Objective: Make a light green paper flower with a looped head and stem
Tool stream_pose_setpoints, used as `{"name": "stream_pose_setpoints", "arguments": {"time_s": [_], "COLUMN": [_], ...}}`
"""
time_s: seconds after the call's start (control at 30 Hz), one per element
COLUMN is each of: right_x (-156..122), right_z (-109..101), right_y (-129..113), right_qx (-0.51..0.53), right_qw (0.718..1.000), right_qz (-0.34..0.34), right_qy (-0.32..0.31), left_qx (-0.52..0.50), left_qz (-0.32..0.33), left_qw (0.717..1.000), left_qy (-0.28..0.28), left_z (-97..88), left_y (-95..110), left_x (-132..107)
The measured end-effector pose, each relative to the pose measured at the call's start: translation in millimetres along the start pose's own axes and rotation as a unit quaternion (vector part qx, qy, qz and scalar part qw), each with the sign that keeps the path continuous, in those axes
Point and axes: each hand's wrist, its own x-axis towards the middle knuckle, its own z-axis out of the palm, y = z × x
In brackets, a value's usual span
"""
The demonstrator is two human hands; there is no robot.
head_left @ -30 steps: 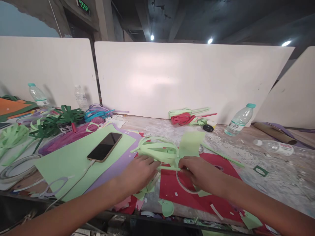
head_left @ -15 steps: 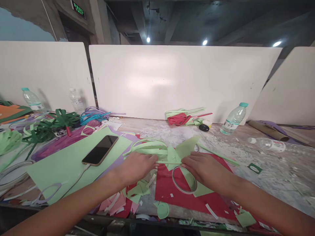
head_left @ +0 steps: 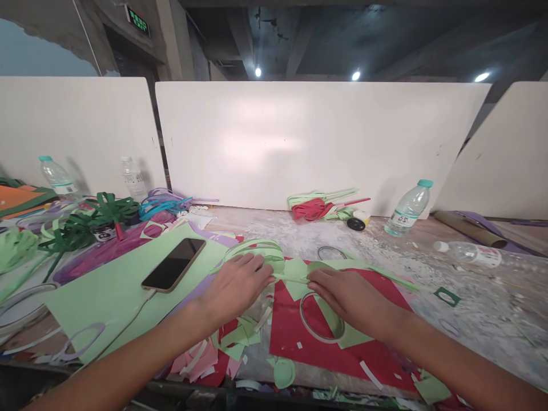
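My left hand [head_left: 237,285] and my right hand [head_left: 346,297] both pinch a thin light green paper stem [head_left: 291,278] between them, low over the table. At the stem's left end a bunch of looped light green strips [head_left: 257,249] lies just beyond my left fingers. A light green paper flap [head_left: 338,264] lies flat past my right fingers. Under my right hand a roll of clear tape [head_left: 321,319] rests on a red paper sheet [head_left: 342,348].
A black phone [head_left: 173,272] on a cable lies on a large light green sheet [head_left: 115,291] at left. Dark green paper flowers [head_left: 98,214], water bottles [head_left: 409,208], red and green strips [head_left: 319,206] and scraps litter the table. White boards [head_left: 317,142] close off the back.
The green flap that stood up near my right hand has come down flat on the table. Both hands stay on the stem and have shifted slightly left.
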Motion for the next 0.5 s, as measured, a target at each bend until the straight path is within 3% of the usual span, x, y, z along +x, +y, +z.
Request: {"name": "stream_pose_setpoints", "arguments": {"time_s": [0.17, 0.27, 0.5], "right_x": [-4.9, -12.0, -22.2], "right_z": [2.7, 0.4, -7.2], "right_y": [9.1, 11.6, 24.7], "right_qx": [-0.053, -0.055, -0.038], "right_qw": [0.998, 0.998, 0.999], "right_qz": [-0.009, -0.016, -0.011], "right_qy": [-0.031, -0.040, -0.015], "left_qx": [-0.035, -0.086, -0.237], "left_qz": [0.034, 0.022, 0.020], "left_qw": [0.998, 0.995, 0.971], "left_qy": [-0.034, -0.051, 0.009], "left_z": [1.2, -1.1, -4.2], "left_y": [-6.3, -10.1, -28.1], "left_x": [-4.2, -10.4, -24.6]}}
